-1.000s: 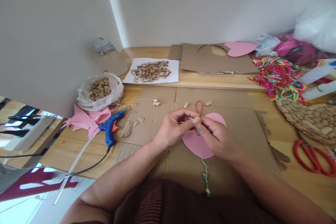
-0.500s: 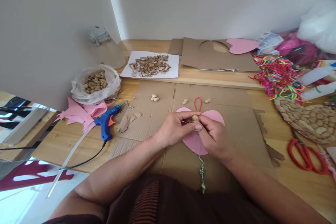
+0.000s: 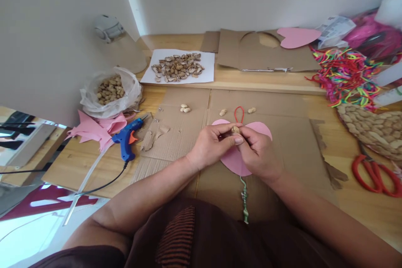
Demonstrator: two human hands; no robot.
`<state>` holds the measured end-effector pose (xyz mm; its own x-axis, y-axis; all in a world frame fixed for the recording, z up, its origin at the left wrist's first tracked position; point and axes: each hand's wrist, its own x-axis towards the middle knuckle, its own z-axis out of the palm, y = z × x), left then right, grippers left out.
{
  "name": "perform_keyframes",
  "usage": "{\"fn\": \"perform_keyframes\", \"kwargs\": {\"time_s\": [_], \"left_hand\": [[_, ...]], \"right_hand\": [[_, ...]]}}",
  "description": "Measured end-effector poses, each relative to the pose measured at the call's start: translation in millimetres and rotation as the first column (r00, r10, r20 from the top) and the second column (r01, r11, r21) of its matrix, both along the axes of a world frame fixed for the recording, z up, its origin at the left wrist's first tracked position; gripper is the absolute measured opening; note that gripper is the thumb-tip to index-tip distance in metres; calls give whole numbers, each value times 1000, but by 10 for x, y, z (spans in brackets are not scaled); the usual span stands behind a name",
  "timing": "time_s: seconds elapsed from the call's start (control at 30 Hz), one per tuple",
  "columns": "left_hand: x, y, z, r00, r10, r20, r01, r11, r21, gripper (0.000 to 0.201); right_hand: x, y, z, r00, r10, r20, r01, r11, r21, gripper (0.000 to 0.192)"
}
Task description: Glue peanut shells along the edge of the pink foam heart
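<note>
A peanut [image 3: 235,129] is pinched between the fingers of my left hand [image 3: 214,144] and my right hand [image 3: 259,150], which meet above a pink paper heart [image 3: 234,161]. The heart lies on the cardboard, partly hidden by both hands. A red cord loop [image 3: 239,114] sticks out at its top, and a green knotted cord [image 3: 244,197] hangs from its lower point. Single peanuts lie on either side of the loop, one to the left [image 3: 222,112] and one to the right [image 3: 251,110]. A small peanut cluster [image 3: 185,109] rests farther left.
A blue glue gun [image 3: 127,138] lies left beside pink paper scraps [image 3: 94,127] and a plastic bag [image 3: 129,92] of peanuts. Peanut shells [image 3: 179,67] cover white paper at the back. Red scissors [image 3: 375,176], a woven peanut piece [image 3: 372,130] and colourful cords [image 3: 351,75] are right.
The camera view has shifted slightly, so the bench appears higher. Both hands stay together over the heart, still gripping the peanut, with only a slight shift of the fingers.
</note>
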<state>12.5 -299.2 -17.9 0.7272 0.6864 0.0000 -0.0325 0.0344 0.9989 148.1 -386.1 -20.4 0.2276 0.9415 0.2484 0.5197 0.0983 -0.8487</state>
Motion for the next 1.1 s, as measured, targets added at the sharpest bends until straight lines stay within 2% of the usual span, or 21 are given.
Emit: {"fn": "perform_keyframes", "kwargs": {"time_s": [0.1, 0.17, 0.27, 0.33, 0.47, 0.7, 0.87, 1.03, 1.1], "left_hand": [[7, 17, -2, 1000, 12, 20, -11, 999, -37, 41], [4, 43, -2, 999, 2, 53, 5, 991, -136, 44], [-4, 90, 1, 990, 14, 137, 36, 934, -355, 42], [-4, 112, 8, 985, 35, 169, 44, 895, -443, 36], [9, 110, 34, 982, 81, 170, 3, 895, -446, 31], [6, 40, 64, 988, 27, 154, 44, 898, -437, 48], [10, 18, 55, 980, 47, 193, 32, 921, -387, 45], [0, 99, 65, 976, 20, 219, 108, 824, -556, 39], [-8, 128, 48, 978, 3, 210, 117, 821, -558, 35]], "right_hand": [[2, 16, 2, 1000, -5, -22, 5, 1000, 12, 25], [8, 26, 16, 997, 11, -73, -11, 1000, -2, 28], [24, 39, 37, 977, 72, -199, -78, 997, -27, 33], [33, 45, 43, 956, 127, -266, -137, 990, -21, 36], [42, 45, 61, 950, 166, -266, -176, 984, -13, 33], [42, 17, 60, 983, 60, -176, -64, 998, -16, 43], [12, 6, 32, 991, 23, -133, -18, 999, 41, 40], [40, 24, 38, 994, 68, -81, -62, 995, 74, 31], [65, 27, 40, 987, 115, -108, -112, 993, 37, 29]]}}
